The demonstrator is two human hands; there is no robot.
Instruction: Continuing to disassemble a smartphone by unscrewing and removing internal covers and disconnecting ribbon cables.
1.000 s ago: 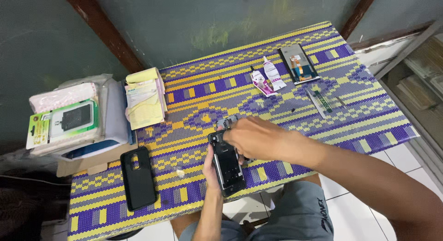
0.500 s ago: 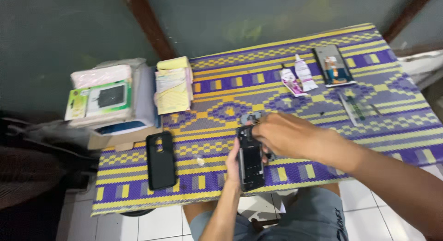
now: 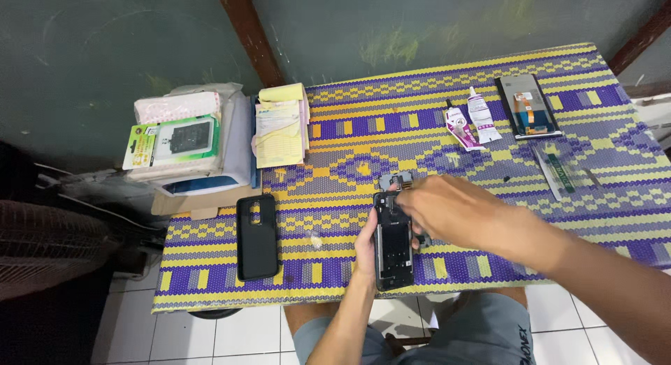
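My left hand (image 3: 365, 247) grips an opened black phone body (image 3: 393, 247) from its left side, holding it just above the near edge of the table with its inner side up. My right hand (image 3: 454, 211) reaches across from the right, and its fingertips pinch at the top end of the phone, next to a small grey part (image 3: 395, 180) lying on the patterned mat (image 3: 349, 134). I cannot tell whether those fingers hold anything small.
A black phone back cover (image 3: 256, 236) lies left of the phone. A yellow receipt pad (image 3: 279, 127) and stacked boxes (image 3: 183, 138) sit at the back left. Two glue tubes (image 3: 470, 120), a screen panel (image 3: 528, 105) and a thin tool strip (image 3: 556, 170) lie at right.
The view has shifted to the left, so the table sits further right in frame. My hands keep the same hold on the phone, with the right fingers still at its top end.
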